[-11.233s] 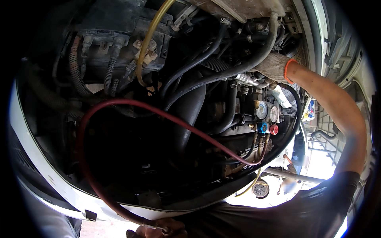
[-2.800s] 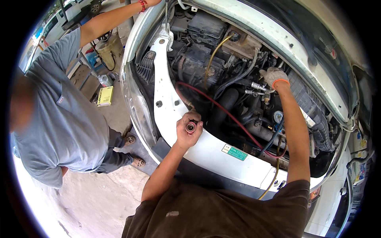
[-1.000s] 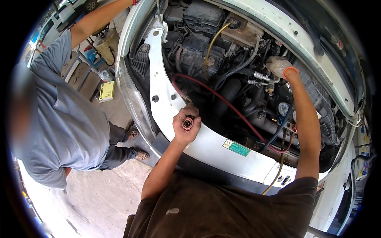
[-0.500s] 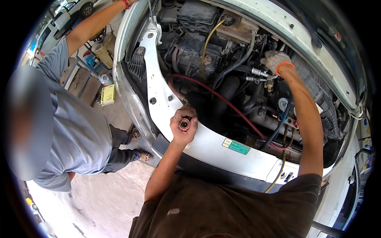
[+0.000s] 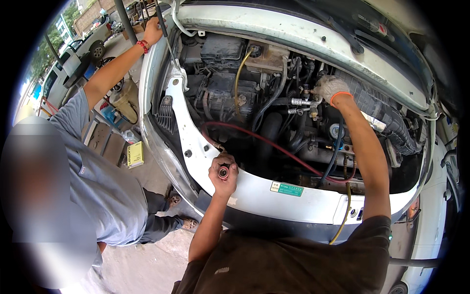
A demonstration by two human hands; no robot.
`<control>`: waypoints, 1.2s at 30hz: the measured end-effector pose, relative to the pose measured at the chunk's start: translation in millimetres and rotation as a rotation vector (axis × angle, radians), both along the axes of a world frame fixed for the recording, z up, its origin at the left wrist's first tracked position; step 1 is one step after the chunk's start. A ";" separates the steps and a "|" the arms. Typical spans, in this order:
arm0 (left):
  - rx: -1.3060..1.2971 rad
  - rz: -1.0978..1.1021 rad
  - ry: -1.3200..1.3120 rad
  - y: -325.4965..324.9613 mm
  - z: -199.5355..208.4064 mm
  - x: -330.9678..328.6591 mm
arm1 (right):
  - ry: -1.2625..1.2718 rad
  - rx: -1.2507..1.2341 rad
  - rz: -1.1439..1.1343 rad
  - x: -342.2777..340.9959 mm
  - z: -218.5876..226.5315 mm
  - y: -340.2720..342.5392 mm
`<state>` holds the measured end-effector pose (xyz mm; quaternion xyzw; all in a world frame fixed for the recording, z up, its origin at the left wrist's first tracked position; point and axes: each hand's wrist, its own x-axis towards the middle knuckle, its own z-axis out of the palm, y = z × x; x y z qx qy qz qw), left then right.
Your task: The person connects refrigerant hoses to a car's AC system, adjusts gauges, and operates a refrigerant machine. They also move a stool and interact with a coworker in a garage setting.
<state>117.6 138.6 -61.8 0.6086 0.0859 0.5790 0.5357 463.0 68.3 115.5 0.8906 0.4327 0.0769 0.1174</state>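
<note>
My bare left hand (image 5: 226,182) is closed around a hose coupler (image 5: 223,172), its round open end pointing up at me. A red hose (image 5: 264,115) runs from that hand across the engine bay to the gauge manifold (image 5: 346,147). My right hand (image 5: 335,91), in a pale glove with an orange cuff, reaches deep into the bay. Its fingers are curled in beside metal pipe fittings (image 5: 307,89); what they grip is hidden. Just below lies a silver hose fitting (image 5: 299,102). The round pressure gauge (image 5: 336,131) sits near my right forearm.
The white front panel (image 5: 245,188) crosses before me. Batteries or black boxes (image 5: 223,51), a coolant tank (image 5: 267,58) and a yellow hose (image 5: 238,73) fill the far left bay. At left, a co-worker in grey (image 5: 105,181) rests a hand (image 5: 153,31) by the car's edge.
The view has shifted, bringing the co-worker's hand at the car's edge into sight. My left hand still holds the coupler. My gloved right hand stays by the fittings, its fingers slightly differently placed.
</note>
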 end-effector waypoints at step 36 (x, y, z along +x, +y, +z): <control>0.096 -0.809 0.346 -105.4 105.5 52.8 | 0.566 1.041 0.242 -228.1 -75.0 -189.8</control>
